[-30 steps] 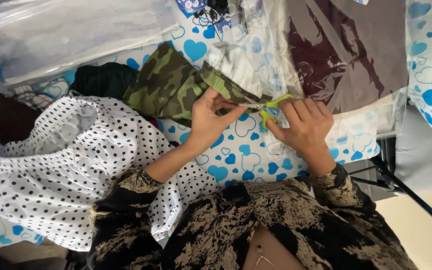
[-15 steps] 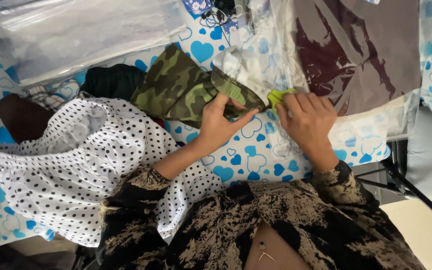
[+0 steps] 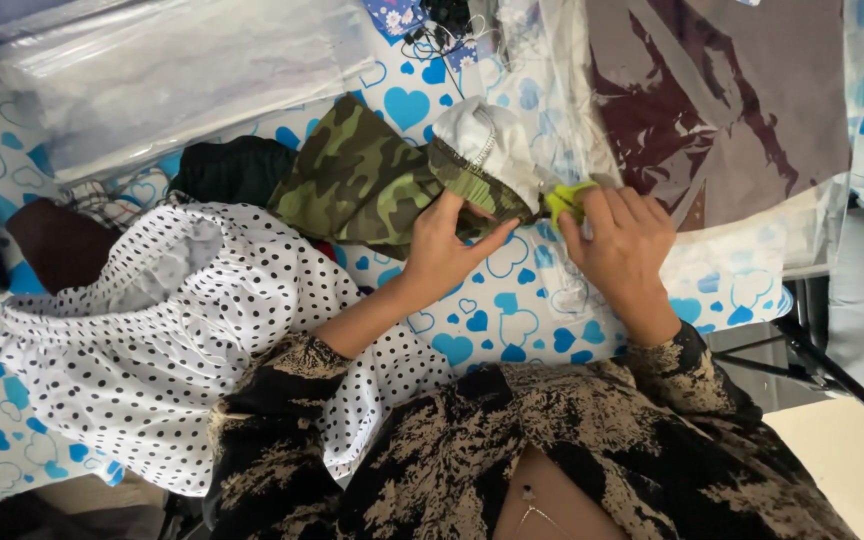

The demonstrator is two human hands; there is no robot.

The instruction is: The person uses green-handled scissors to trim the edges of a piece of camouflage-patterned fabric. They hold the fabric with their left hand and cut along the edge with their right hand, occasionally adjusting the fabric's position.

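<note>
My left hand (image 3: pixel 444 248) pinches the elastic edge of a green camouflage garment (image 3: pixel 362 180) that lies on the heart-patterned cloth. My right hand (image 3: pixel 620 240) grips a small yellow-green piece (image 3: pixel 564 196) at the mouth of a clear plastic bag (image 3: pixel 552 110). The garment's pale lining (image 3: pixel 487 140) shows at the bag's opening, between both hands. The two hands sit close together, a few centimetres apart.
A white black-dotted garment (image 3: pixel 152 340) covers the near left. A dark folded garment (image 3: pixel 232 170) lies beside the camouflage one. A bagged dark maroon garment (image 3: pixel 722 110) lies at the far right, more clear plastic (image 3: pixel 172 70) at the far left. The blue-heart tablecloth (image 3: pixel 512 320) ends at right.
The camouflage garment's end has gone further toward the plastic bag, its pale lining now showing. Both hands have shifted with it and stay close together.
</note>
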